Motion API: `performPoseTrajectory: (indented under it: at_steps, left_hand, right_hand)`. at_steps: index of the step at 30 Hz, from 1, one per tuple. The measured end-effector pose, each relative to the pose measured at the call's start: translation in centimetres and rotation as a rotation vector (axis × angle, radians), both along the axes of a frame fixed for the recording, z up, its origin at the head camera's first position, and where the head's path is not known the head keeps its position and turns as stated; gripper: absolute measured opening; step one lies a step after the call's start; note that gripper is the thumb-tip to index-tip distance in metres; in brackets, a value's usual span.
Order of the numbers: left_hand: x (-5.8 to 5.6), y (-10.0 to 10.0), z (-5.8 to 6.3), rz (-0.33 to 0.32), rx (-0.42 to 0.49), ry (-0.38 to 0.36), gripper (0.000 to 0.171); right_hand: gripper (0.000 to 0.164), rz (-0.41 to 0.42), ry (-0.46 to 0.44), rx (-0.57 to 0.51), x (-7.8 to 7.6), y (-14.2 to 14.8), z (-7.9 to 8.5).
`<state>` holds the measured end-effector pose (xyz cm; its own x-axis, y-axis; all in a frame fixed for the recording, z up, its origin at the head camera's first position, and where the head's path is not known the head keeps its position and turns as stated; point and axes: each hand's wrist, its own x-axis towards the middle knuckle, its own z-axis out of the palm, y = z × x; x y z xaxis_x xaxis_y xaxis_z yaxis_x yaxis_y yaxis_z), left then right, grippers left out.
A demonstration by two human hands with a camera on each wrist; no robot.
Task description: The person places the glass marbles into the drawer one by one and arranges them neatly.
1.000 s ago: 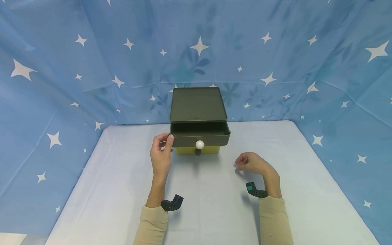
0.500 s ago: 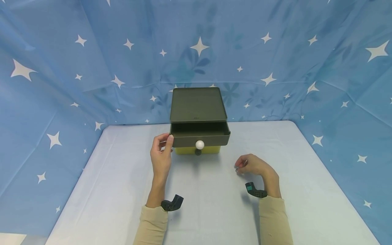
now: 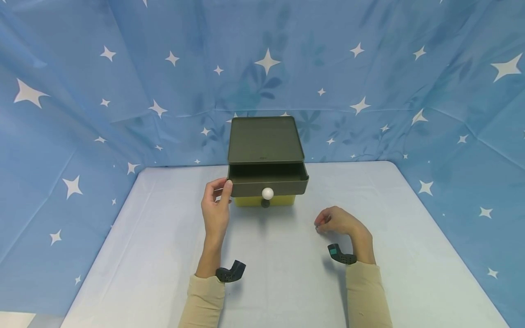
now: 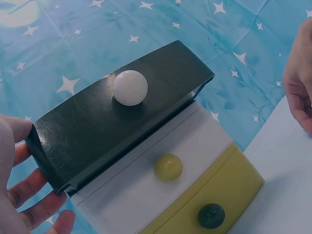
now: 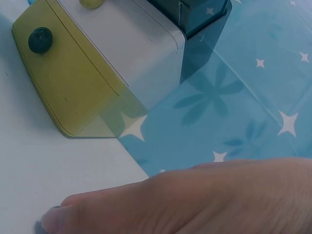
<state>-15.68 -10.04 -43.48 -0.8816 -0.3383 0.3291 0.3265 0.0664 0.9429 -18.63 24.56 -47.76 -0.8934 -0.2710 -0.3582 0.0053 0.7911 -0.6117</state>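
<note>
A small drawer unit stands at the far middle of the table, its dark green top drawer [image 3: 247,189] pulled out. The drawer has a white round knob [image 3: 267,194]. My left hand [image 3: 215,207] holds the drawer's left front corner, thumb at the front and fingers around the side, as the left wrist view shows. On the right, my right hand [image 3: 339,222] is low over the table, thumb and fingertips pinching a tiny dark, shiny thing [image 3: 317,229] at the tabletop. Its kind is too small to tell, and the fingers mostly hide it.
Below the open drawer are a white drawer [image 4: 146,180] with a yellow knob [image 4: 168,167] and a yellow drawer [image 4: 243,178] with a dark green knob [image 4: 211,216]. A white cloth covers the table [image 3: 283,273]. Blue star-patterned fabric [image 3: 176,82] hangs behind and beside it.
My right hand has shifted slightly, its fingertips coming together on the tiny thing. The left hand and the drawer have not moved.
</note>
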Motion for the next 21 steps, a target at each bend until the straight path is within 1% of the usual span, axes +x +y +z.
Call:
performPoseTrajectory:
  at_steps: [11, 21]
  left_hand:
    - [0.13, -0.05, -0.01, 0.010, -0.004, -0.012, 0.032]
    - [0.05, -0.04, 0.04, 0.004, 0.001, 0.002, 0.032]
  right_hand:
    - [0.012, 0.011, 0.026, 0.014, -0.07, 0.05, -0.14]
    - [0.012, 0.028, 0.095, 0.026, -0.11, 0.02, 0.25]
